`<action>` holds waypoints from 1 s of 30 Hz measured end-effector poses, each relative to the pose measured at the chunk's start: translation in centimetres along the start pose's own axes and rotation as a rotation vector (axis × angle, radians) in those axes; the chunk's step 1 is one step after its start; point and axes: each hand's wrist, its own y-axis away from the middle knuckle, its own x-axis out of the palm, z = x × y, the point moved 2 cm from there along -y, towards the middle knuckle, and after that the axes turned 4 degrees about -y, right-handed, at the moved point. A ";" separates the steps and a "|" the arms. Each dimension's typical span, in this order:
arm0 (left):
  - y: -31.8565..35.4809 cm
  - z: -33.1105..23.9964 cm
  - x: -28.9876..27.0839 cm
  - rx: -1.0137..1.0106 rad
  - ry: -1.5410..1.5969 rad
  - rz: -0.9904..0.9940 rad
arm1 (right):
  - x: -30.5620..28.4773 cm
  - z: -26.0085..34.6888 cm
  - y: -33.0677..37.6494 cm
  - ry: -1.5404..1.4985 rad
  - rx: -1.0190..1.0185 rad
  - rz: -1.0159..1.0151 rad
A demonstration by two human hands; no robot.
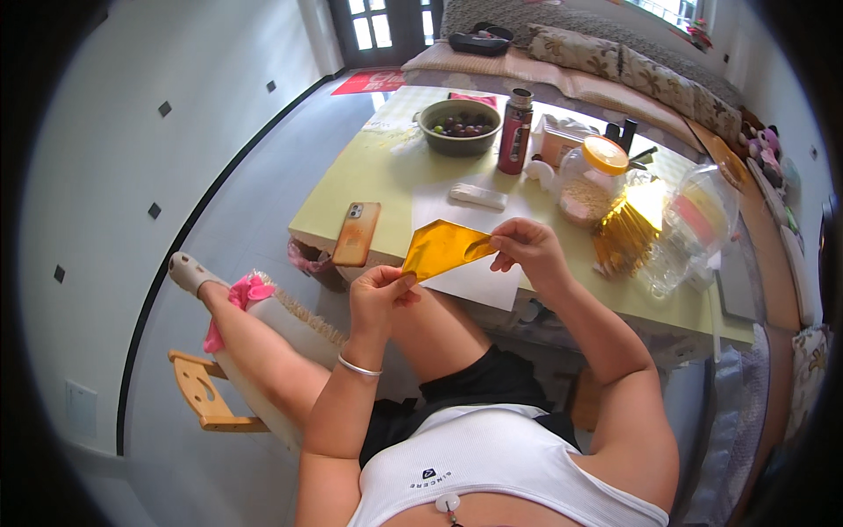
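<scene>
A sheet of shiny gold foil paper (446, 249), with folded-looking slanted edges, is stretched between my two hands above the near edge of the table. My left hand (381, 289) pinches its lower left corner between thumb and fingers. At the right end, my right hand (525, 247) grips the other corner, where the foil curls a little. Below the foil lies a white paper sheet (474, 292), partly covered by it. A pile of fanned gold foil pieces (629, 230) rests to the right of my right hand.
On the yellow-topped table (329, 189) are a phone (357, 234), a white bar-shaped object (479, 196), a bowl of grapes (458, 143), a dark red bottle (515, 132), an orange-lidded jar (587, 180) and clear plastic packaging (689, 228). A wooden stool (211, 395) stands at the left.
</scene>
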 end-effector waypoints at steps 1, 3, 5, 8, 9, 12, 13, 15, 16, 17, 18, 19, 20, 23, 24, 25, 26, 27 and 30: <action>-0.2 0.6 0.3 0.041 -0.031 0.005 | -0.5 0.1 0.2 -0.025 -0.016 -0.013; -0.6 1.9 1.0 0.123 -0.082 0.018 | -1.1 0.0 0.6 -0.065 -0.051 -0.041; -0.3 2.5 2.0 0.117 -0.041 0.033 | -1.3 0.1 1.0 -0.135 -0.040 -0.071; -0.4 3.2 4.5 0.079 -0.021 0.038 | -3.0 0.8 1.9 -0.183 -0.123 -0.146; 0.0 2.8 6.0 0.060 0.016 0.054 | -3.7 1.3 2.3 -0.170 -0.142 -0.180; 1.2 2.4 9.2 0.013 0.067 0.093 | -5.3 3.4 3.5 -0.109 -0.171 -0.238; 1.0 2.7 9.9 -0.020 0.104 0.161 | -5.8 4.3 4.0 -0.085 -0.176 -0.249; 0.4 3.9 11.0 -0.089 0.180 0.284 | -7.2 5.6 4.2 0.061 -0.171 -0.281; 0.1 4.5 11.8 -0.106 0.188 0.371 | -8.1 6.5 4.2 0.112 -0.165 -0.309; 0.4 4.3 12.9 -0.109 0.185 0.424 | -9.2 7.5 4.2 0.166 -0.157 -0.342; 1.2 3.5 14.2 -0.107 0.179 0.478 | -10.5 8.8 3.9 0.211 -0.146 -0.404; 1.7 2.9 15.1 -0.104 0.173 0.530 | -11.9 10.3 3.6 0.256 -0.134 -0.464; 2.0 3.0 15.2 -0.103 0.136 0.549 | -13.0 12.2 3.1 0.406 -0.165 -0.455; 2.3 4.1 15.3 -0.070 0.026 0.586 | -19.4 17.6 1.1 0.922 -0.191 -0.448; 2.5 4.1 15.0 -0.111 -0.009 0.561 | -20.1 18.8 0.1 1.030 -0.139 -0.485; 2.4 4.6 14.4 -0.138 -0.004 0.551 | -20.6 20.1 -0.7 1.139 -0.089 -0.521; 2.0 5.5 13.8 -0.166 -0.001 0.540 | -21.6 20.4 -2.1 1.253 -0.016 -0.536; 1.7 6.3 13.3 -0.194 0.003 0.534 | -22.9 20.4 -3.5 1.368 0.062 -0.555; 1.7 7.0 12.7 -0.209 -0.057 0.513 | -26.5 19.4 -6.9 1.670 0.340 -0.510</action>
